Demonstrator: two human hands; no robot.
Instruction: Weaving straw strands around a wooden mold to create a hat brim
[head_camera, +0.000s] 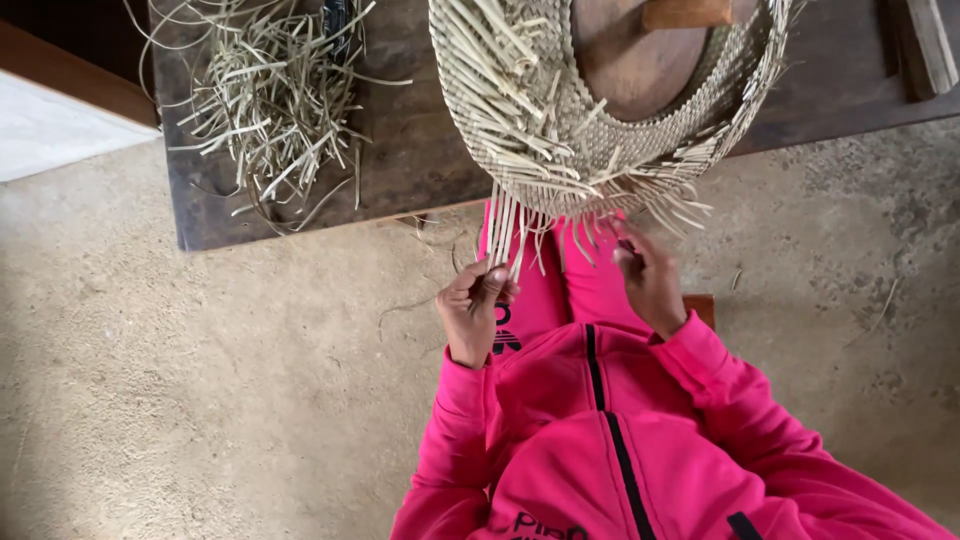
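1. Nearest to us is our pink zipped jacket (600, 450), filling the frame toward 6 o'clock; both sleeves reach up from it to the work.
2. Our left hand (472, 308) is pinched shut on a bundle of loose straw strands (503, 232) hanging off the rim of the woven straw piece (560, 130). We judge that a hard pull here could snap the dry strands or loosen the finished weave above them.
3. Our right hand (648, 278), a little apart from the left at about 3 o'clock of it, is curled among the fringe ends (650, 205); whether it grips a strand we cannot tell.
4. That woven piece sits over a round wooden form (625, 60) on the dark wooden table (420, 150), at 12 o'clock. Its rim overhangs the table edge, so uneven tugging might drag it off the form.
5. At 10 o'clock lies a heap of spare straw (270, 100); stray ends could tangle into the fringe.
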